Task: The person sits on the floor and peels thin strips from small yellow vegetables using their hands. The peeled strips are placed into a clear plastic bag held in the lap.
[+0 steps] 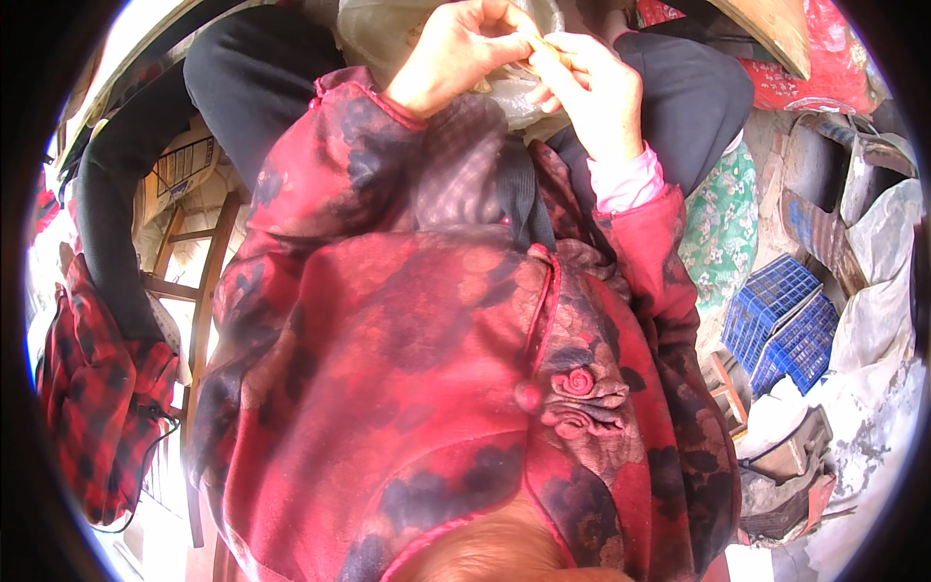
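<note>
My left hand [465,54] and my right hand [593,87] meet at the top of the view, above the gap between my knees. Their fingertips pinch a small, thin yellowish-brown piece [540,52], too small and too covered by fingers to name. Below and behind the hands lies a translucent plastic bag [515,102], with some pale brownish bits in it. The bag's far side runs out of the frame.
At left sits another person in black trousers and a red-and-black checked garment [87,393], by a wooden ladder-like frame [207,269]. A wooden board edge [774,33] juts in at upper right, near a red printed sack [814,80]. Blue plastic baskets [774,309] stand at right.
</note>
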{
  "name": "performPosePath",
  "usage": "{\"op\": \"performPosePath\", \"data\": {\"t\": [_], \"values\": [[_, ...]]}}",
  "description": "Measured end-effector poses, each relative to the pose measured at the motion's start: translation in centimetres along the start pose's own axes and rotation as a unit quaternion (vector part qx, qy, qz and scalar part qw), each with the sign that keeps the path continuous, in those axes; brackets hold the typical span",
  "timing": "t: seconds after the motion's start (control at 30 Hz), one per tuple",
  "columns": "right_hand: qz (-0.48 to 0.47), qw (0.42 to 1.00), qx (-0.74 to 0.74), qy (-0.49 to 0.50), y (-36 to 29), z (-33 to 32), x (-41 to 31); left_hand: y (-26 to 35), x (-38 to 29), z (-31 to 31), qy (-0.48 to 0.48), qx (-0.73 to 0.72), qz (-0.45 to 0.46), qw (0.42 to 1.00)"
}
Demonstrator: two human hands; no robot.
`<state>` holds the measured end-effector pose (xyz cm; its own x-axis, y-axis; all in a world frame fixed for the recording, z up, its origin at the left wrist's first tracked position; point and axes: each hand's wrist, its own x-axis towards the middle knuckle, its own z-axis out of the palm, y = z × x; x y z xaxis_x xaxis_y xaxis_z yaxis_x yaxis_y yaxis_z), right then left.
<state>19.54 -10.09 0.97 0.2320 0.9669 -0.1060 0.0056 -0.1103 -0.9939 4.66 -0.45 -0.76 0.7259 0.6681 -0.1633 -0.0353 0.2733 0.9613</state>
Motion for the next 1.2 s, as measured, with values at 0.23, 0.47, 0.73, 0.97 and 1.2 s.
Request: {"op": "performPosePath", "data": {"t": [0.23, 0.47, 0.73, 0.97, 1.2], "values": [[0.132, 0.972, 0.192, -0.008, 0.8, -1.1, 0.0, 0.8, -0.5, 0.3, -0.049, 0.126, 0.054, 0.989], [0.127, 0.985, 0.116, 0.026, 1.3, 0.3, 0.0, 0.9, -0.9, 1.4, 0.01, 0.534, 0.298, 0.791], [0.044, 0.989, 0.122, -0.064, -0.1, -1.3, -1.2, 0.6, -2.5, 0.4, 0.039, -0.086, -0.009, 0.996], [-0.027, 1.0, 0.0, -0.008, 0.7, -1.5, -3.9, 0.0, -4.3, -0.9, 0.031, -0.248, -0.042, 0.967], [-0.052, 0.994, -0.097, 0.023, 0.5, -0.6, -3.1, 0.6, -2.9, 0.7, -0.008, -0.221, -0.105, 0.97]]}}
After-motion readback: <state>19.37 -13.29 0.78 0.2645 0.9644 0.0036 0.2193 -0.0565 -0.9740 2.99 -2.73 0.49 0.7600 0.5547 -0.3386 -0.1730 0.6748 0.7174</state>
